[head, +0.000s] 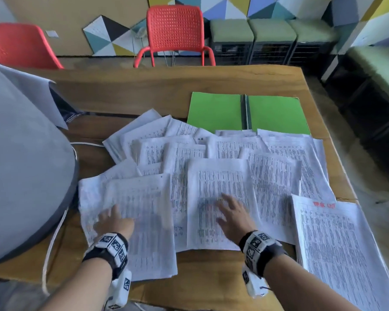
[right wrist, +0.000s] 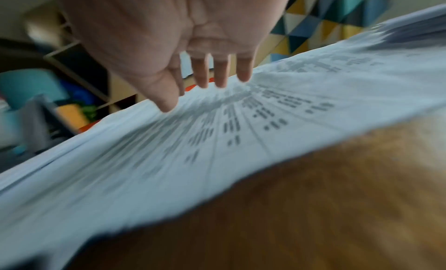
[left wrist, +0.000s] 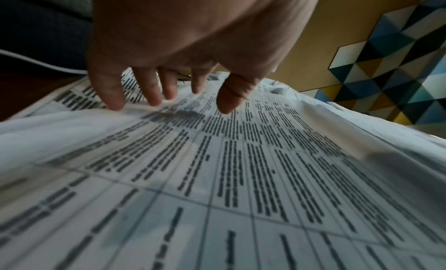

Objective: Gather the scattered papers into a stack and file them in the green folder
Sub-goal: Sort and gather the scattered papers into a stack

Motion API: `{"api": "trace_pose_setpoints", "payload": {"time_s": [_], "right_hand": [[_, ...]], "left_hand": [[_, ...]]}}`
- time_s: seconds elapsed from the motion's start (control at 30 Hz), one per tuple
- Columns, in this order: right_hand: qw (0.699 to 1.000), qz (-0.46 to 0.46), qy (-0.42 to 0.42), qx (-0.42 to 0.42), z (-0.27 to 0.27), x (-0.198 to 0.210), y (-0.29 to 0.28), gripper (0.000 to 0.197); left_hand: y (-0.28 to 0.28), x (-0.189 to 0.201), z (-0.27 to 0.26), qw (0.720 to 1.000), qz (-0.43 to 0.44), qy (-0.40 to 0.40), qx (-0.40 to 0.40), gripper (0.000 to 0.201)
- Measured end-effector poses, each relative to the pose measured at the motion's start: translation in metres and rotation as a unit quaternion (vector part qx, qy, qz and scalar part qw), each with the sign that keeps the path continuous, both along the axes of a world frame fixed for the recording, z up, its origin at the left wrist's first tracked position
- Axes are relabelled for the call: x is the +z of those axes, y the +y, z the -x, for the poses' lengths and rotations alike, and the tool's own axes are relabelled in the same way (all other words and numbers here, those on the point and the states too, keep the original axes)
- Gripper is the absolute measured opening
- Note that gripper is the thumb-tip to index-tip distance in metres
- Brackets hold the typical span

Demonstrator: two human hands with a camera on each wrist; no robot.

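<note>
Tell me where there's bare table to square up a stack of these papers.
Bare table lies between the scattered papers and the far edge, left of the open green folder; a narrower strip runs along the near edge. The middle is crowded.

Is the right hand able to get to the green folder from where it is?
Probably yes. The right hand rests flat on the papers, and the green folder lies open beyond them with nothing standing between; it would just reach forward over the sheets.
</note>
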State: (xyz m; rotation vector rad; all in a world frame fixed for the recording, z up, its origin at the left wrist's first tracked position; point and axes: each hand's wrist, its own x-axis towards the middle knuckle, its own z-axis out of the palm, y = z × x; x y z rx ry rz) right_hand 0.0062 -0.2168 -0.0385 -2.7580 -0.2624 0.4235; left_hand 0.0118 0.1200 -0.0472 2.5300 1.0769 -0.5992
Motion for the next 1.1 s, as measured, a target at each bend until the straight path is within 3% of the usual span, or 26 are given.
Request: {"api": "trace_pose_setpoints", "payload": {"time_s": [0.1, 0.17, 0.23, 0.3, 0.37, 0.47, 0.5, 0.6, 0.7, 0.83, 0.97, 1.1], "right_hand": [[0.979, 0.039, -0.025, -0.197, -0.024, 0.009, -0.022, 0.062], [0.953, 0.056, 0.036, -0.297, -0.036, 0.012, -0.034, 0.074], [0.935, 0.059, 0.093, -0.338, -0.044, 0.006, -0.035, 0.082], [0.927, 0.050, 0.100, -0.357, -0.047, -0.001, -0.027, 0.075], [0.922, -0.002, 0.096, -0.376, -0.049, -0.010, -0.018, 0.057], [0.929, -0.071, 0.100, -0.349, -0.053, -0.013, -0.009, 0.031], [0.935, -0.072, 0.075, -0.338, -0.055, -0.011, -0.006, 0.024], [0.942, -0.070, 0.030, -0.326, -0.061, -0.007, 0.000, 0.021], [0.956, -0.032, 0.035, -0.291, -0.060, -0.009, 0.008, 0.022], [0.954, -0.056, 0.032, -0.292, -0.056, -0.007, 0.008, 0.023], [0.932, -0.095, -0.011, -0.349, -0.062, 0.006, -0.014, 0.025], [0.917, -0.007, 0.027, -0.398, -0.062, 0.015, -0.049, 0.036]], "left_hand": [[0.008, 0.007, 0.002, 0.999, -0.014, -0.026, -0.039, 0.080], [0.012, 0.009, 0.007, 0.999, 0.006, -0.038, -0.002, 0.091], [0.016, 0.010, 0.010, 0.997, 0.038, -0.052, 0.037, 0.106], [0.017, 0.012, 0.011, 0.992, 0.068, -0.072, 0.073, 0.116], [0.016, 0.015, 0.011, 0.989, 0.092, -0.083, 0.085, 0.100], [0.023, 0.015, 0.012, 0.988, 0.067, -0.121, 0.064, 0.045], [0.028, 0.014, 0.012, 0.987, 0.055, -0.137, 0.070, 0.037], [0.046, 0.015, 0.015, 0.988, 0.011, -0.124, 0.095, 0.038], [0.055, 0.015, 0.020, 0.983, 0.044, -0.131, 0.125, 0.031], [0.052, 0.034, 0.014, 0.972, 0.016, -0.228, 0.053, 0.018], [0.029, 0.094, -0.001, 0.925, -0.036, -0.368, -0.085, 0.010], [-0.001, 0.166, -0.011, 0.852, -0.072, -0.486, -0.178, 0.017]]}}
